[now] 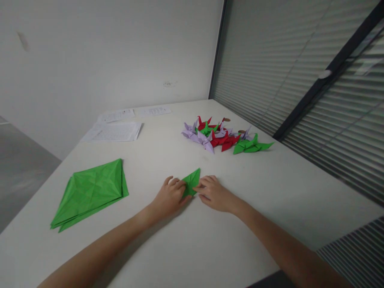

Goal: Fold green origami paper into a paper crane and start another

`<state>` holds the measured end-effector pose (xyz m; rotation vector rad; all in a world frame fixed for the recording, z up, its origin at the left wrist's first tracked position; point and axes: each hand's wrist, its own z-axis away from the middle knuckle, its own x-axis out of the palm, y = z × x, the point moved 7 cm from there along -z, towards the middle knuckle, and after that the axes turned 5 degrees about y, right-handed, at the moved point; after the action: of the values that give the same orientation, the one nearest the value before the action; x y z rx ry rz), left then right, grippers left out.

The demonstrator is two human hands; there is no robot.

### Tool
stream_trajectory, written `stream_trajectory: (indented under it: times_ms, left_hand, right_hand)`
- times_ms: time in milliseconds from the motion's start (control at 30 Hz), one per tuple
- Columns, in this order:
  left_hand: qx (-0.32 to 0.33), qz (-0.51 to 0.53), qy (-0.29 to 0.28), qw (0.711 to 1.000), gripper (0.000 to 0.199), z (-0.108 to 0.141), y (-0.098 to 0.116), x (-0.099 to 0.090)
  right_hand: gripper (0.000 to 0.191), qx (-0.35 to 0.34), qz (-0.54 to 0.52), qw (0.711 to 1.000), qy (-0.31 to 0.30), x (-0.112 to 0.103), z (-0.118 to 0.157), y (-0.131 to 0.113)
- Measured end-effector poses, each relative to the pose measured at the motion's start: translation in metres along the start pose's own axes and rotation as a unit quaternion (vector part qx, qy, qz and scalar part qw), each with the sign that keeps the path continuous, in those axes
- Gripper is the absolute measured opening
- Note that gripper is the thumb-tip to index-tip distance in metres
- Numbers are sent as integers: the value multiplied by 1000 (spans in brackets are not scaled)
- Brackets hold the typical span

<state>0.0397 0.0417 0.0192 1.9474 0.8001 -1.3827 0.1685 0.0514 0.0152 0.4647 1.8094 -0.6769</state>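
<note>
bare forearms (120,236); left hand (169,195), right hand (217,195) both holding folded green paper (191,181).

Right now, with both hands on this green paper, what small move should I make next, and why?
Probably smooth the folded green paper with your right hand while your left hand steadies it: fingers of both hands already touch it from opposite sides.

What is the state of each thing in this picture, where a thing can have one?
Small green paper: folded, partly covered
Left hand: bent, touching the paper's left side
Right hand: bent, at the paper's right side
Large green sheets: layered, creased
Purple, red and green folded shapes: grouped together
White papers: printed, lying flat
Blinds: lowered
</note>
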Motion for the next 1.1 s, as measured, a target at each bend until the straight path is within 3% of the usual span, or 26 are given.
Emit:
stream_trajectory:
  times_ms: [167, 433, 567, 767, 1100]
  left_hand:
    - [51, 24, -8, 998, 22, -19, -2, 8]
    - [140, 75, 19, 987, 27, -31, -7, 15]
    - [150, 81, 41, 985, 21, -31, -13, 18]
    - [150, 95, 59, 982, 16, -22, -10, 20]
    - [141, 122, 71, 980, 15, -21, -9, 19]
  right_hand:
    - [20, 9, 69, 998, -1, 3, -4, -10]
    - [12, 22, 16, 997, 72, 5, -11, 12]
    - [14, 11, -32, 992, 119, 7, -12, 23]
    - [19, -11, -6, 996, 86, 14, -9, 23]
    - [20, 20, -4, 994, 106, 14, -5, 20]
